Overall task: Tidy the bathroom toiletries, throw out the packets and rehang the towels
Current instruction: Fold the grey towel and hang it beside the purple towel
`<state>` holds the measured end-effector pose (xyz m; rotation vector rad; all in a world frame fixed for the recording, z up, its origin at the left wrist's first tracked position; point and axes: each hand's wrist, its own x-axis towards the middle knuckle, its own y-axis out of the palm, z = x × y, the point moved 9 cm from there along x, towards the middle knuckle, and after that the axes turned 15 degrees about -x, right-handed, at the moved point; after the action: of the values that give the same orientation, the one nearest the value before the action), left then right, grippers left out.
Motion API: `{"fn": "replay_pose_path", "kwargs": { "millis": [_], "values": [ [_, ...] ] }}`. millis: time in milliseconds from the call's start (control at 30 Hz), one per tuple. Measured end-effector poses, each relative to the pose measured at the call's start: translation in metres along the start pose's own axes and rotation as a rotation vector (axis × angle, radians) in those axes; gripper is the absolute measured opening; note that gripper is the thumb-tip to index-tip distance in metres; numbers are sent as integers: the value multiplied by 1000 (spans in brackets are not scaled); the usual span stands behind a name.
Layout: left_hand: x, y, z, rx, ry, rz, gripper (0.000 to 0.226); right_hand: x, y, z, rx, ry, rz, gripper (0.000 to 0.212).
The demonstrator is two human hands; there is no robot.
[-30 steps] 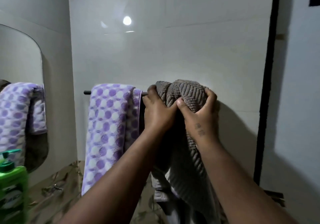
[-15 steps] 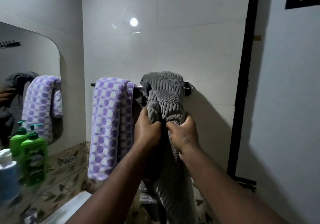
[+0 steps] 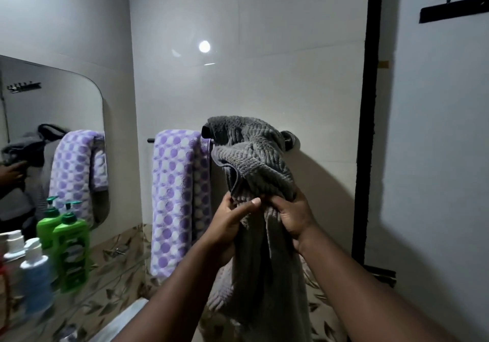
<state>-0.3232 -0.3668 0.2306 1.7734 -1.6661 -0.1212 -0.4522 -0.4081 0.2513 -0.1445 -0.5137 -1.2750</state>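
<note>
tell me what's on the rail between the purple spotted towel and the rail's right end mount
The grey ribbed towel, bunched over that stretch, as the head view shows.

Two towels hang on one towel rail (image 3: 290,141): a grey ribbed towel (image 3: 254,156) and a purple-dotted towel (image 3: 174,196). Two hands are in view, the left hand (image 3: 230,225) and the right hand (image 3: 293,214). There is one mirror (image 3: 53,108). Two green pump bottles (image 3: 71,251) (image 3: 47,222) show, though the rear one may be a reflection. There are two white-capped bottles (image 3: 35,278) (image 3: 14,245) and one black hook bar (image 3: 455,11).
</note>
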Motion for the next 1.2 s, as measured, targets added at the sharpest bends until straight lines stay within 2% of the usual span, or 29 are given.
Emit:
{"fn": "replay_pose_path", "kwargs": {
  "millis": [133,333,400,467,500,533,600,667,733,800,867,933,1033,1133,1200],
  "values": [
    [4,5,-5,-21,23,74,62,-16,-4,-14,118,-34,175,50],
    [-1,25,4,-33,-61,180,66,-58,-15,-41,117,144,273,62],
    [-4,33,5,12,-47,207,63,-53,-30,-30,-46,46,97,75],
    [-7,41,7,100,-50,232,50,-52,-60,-1,-283,-81,-259,97],
    [-7,43,8,148,-52,240,37,-57,-70,24,-384,-194,-398,98],
    [-8,45,9,188,-52,241,24,-63,-69,53,-493,-361,-445,92],
    [-12,47,12,224,-74,235,10,-66,-46,96,-759,-623,-293,68],
    [-17,50,15,212,-110,233,13,-58,-20,104,-955,-630,-5,44],
    [-22,58,14,176,-124,272,11,-49,-14,90,-1067,-458,204,41],
    [-24,65,12,158,-128,320,11,-44,-18,72,-1054,-209,386,45],
    [-25,69,9,197,-122,363,11,-45,-23,67,-1069,-72,509,43],
    [-27,70,5,270,-116,388,12,-45,-28,72,-1115,-71,550,38],
    [-26,66,-1,414,-60,341,12,-45,-30,84,-1073,-125,498,23],
    [-23,65,-15,650,166,287,6,-47,-26,92,-1107,-221,460,25],
    [-30,72,-15,522,174,333,14,-51,-20,100,-1063,-283,451,24]
  ]
}}
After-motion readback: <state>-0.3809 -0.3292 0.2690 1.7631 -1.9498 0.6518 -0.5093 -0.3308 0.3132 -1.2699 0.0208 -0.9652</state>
